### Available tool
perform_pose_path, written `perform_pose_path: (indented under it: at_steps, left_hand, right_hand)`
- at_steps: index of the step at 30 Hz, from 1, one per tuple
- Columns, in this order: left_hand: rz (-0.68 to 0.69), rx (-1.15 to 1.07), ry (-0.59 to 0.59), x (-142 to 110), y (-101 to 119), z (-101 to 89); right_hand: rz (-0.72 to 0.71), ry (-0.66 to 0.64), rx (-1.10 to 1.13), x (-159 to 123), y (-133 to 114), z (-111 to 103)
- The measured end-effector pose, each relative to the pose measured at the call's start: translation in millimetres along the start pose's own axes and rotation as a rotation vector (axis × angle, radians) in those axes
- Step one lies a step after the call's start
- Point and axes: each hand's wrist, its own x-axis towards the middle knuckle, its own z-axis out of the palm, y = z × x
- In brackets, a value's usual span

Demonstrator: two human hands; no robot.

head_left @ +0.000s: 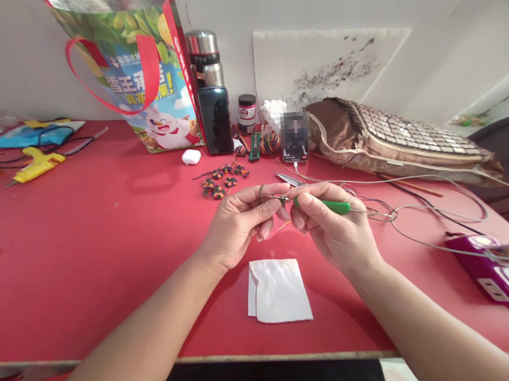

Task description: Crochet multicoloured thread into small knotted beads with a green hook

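Note:
In the middle of the view, my right hand is closed around the green handle of a crochet hook. The hook's thin metal end points left, to a small dark piece of crochet. My left hand pinches that piece between thumb and fingers, and a strand of dark yarn loops over its index finger. Both hands are held above the red table, fingertips almost meeting. Beyond them lie several small dark-and-orange crocheted pieces. Scissors show behind my fingers, partly hidden.
A folded white paper lies in front of me. At the back stand a shopping bag, a thermos, a dark phone and a lit phone. Cables cross the right side near a purple power strip. A yellow glue gun is left.

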Motion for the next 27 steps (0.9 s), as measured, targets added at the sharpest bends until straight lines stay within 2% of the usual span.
perform_pose_path:
  at_steps: [7,12,17,21,23,27]
  left_hand:
    - [-0.026,0.016,0.115,2.1,-0.5,-0.7]
    - [-0.006,0.022,0.089,2.9,0.7,-0.2]
    - [0.063,0.07,0.098,0.5,0.8,1.6]
    - [0.121,0.167,0.191,-1.6,0.0,4.9]
    - [0.108,0.161,0.209,-1.4,-0.3,5.0]
    - [-0.024,0.047,0.171,0.4,0.2,1.3]
  right_hand:
    - [-0.121,-0.043,-0.061,-1.3,7.0,-4.2]
    - [-0.132,-0.056,-0.061,-1.4,10.1,-4.4]
    - [-0.161,-0.022,-0.082,-3.9,6.6,0.0]
    - [-0.213,0.024,-0.173,-6.0,4.7,3.1]
    - [-0.218,0.033,-0.191,-6.3,5.2,3.2]
    - [-0.183,0.015,-0.2,-5.6,7.4,1.5]
